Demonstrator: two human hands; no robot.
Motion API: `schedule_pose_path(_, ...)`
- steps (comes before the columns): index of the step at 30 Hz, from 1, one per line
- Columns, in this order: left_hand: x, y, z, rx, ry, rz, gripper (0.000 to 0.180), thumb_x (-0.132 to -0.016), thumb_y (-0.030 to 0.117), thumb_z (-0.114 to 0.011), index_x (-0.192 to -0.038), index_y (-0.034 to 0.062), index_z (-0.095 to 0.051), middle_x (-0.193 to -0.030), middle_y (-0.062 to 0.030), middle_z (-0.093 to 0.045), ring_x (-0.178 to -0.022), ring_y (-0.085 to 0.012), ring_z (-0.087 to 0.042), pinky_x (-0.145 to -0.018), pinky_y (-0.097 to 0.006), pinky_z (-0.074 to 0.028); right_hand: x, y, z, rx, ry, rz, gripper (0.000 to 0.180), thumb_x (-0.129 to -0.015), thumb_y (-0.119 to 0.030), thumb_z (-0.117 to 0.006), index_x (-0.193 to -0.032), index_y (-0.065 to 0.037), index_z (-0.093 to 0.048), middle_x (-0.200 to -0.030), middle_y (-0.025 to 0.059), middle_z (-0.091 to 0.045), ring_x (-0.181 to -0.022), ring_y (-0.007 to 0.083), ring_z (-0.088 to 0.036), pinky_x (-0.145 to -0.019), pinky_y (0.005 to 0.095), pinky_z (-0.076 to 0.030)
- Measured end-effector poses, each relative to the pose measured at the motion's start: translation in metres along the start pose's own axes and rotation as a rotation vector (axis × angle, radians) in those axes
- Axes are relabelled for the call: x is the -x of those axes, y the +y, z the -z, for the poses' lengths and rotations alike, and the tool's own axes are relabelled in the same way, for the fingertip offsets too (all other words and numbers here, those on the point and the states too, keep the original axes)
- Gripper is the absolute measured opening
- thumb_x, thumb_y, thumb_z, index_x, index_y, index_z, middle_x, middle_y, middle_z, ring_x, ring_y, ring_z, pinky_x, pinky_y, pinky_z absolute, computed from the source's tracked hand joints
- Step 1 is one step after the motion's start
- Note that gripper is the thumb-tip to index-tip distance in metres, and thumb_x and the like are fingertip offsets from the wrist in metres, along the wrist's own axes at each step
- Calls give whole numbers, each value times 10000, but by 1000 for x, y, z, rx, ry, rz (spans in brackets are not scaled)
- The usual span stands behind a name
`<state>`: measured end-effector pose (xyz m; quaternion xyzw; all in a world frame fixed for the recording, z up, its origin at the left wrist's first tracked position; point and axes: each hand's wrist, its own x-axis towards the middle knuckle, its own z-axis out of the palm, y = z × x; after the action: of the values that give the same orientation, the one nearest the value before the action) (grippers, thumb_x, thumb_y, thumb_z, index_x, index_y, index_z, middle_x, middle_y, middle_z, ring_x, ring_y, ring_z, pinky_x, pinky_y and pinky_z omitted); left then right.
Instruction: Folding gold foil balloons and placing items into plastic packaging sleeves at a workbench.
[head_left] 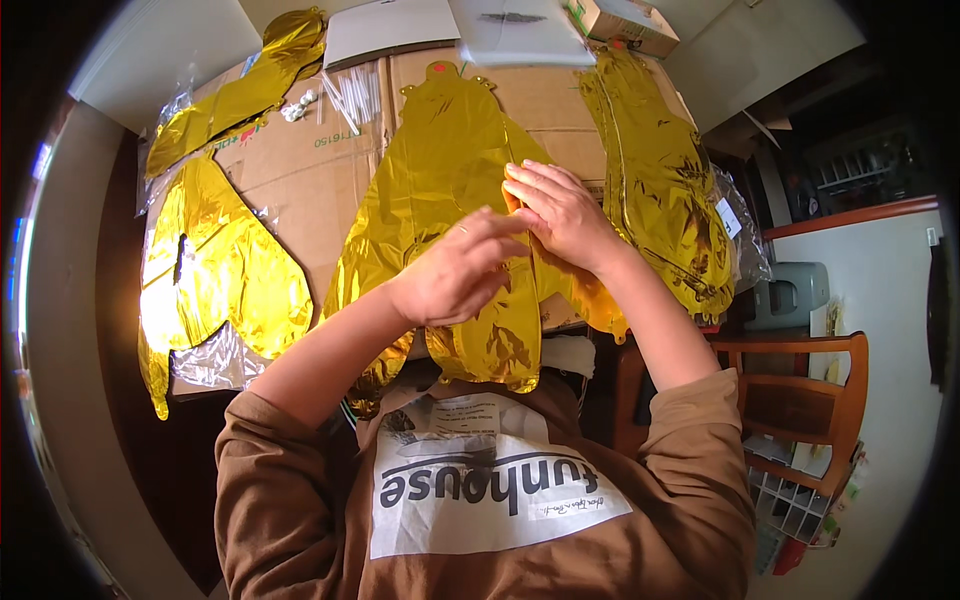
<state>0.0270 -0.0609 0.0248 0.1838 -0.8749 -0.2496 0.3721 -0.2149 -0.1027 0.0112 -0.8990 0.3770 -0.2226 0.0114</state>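
1. Gold foil balloon [440, 190], uninflated, lies flat in the middle of the cardboard-covered desk [300, 170], its lower end hanging toward the person's chest.
2. Both hands are close together on it: right hand [562, 212] pinches a folded edge, left hand [455, 272] is curled right next to it, fingertips touching the foil.
3. More gold foil balloons [660, 170] lie on either side, with white straws [352, 98] near the top.
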Motion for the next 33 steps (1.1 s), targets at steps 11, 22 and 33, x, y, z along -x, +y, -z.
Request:
schedule_pose_path(11,41,-6,38,-556,-41,379,495,-884,249,-702,-1332,57,-612,-1430,-154,-567,-1350,-386,-485,-1147,-522,-364,-1,2,2,-58,-4,3,359,-932,-144,-697,-1276,-50,-661,-1407,106,-616,-1325,304,-556,-1130,423,-441)
schedule_pose_path(22,39,-5,36,-583,-64,392,517,-900,306,-694,-1359,86,-606,-1453,-139,-548,-1359,-384,-470,-1150,-532,-355,2,7,0,-74,-21,4,357,-971,-192,-657,-1289,-29,-641,-1441,157,-580,-1354,323,-519,-1150,434,-409)
schedule_pose_path(33,-8,0,44,-650,-18,305,397,-919,177,-659,-1290,36,-635,-1361,-181,-611,-1309,-377,-533,-1126,-487,-403,4,7,-5,-46,-14,-7,337,-989,-211,-632,-1277,-37,-631,-1439,148,-575,-1353,324,-510,-1145,434,-407)
